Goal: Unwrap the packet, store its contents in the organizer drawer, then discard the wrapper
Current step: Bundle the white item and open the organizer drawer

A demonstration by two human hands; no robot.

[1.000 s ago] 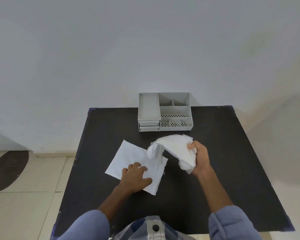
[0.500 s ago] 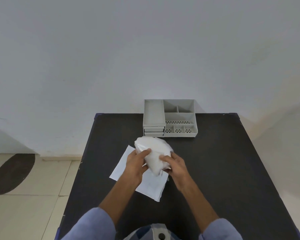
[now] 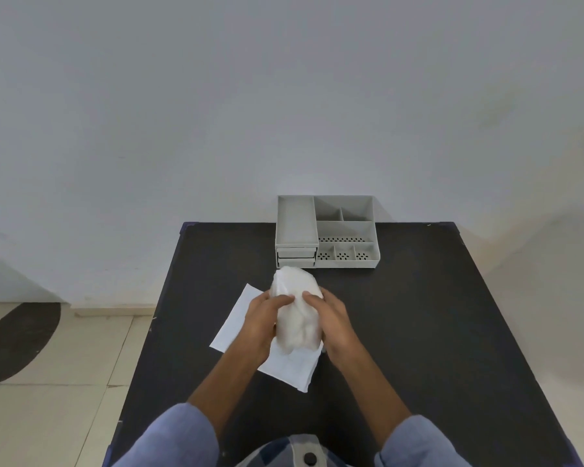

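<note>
A crumpled white wrapper [image 3: 295,311] is bunched into a lump above the black table [image 3: 418,332]. My left hand [image 3: 262,320] grips its left side and my right hand [image 3: 331,318] grips its right side, fingers pressed into it. Under my hands a flat white sheet [image 3: 240,325] lies on the table, partly hidden. The grey organizer [image 3: 327,230] stands at the table's far edge, its drawers [image 3: 295,257] closed at the lower left. What the lump encloses is hidden.
The organizer has several open top compartments, some with perforated floors. A white wall rises behind the table. Tiled floor with a dark oval patch [image 3: 17,342] lies to the left. Bare black tabletop spreads to the right of my hands.
One second ago my left hand pressed the flat sheet while my right held the wrapper aloft. Both hands have since come together on the wrapper and squeezed it into a tighter lump.
</note>
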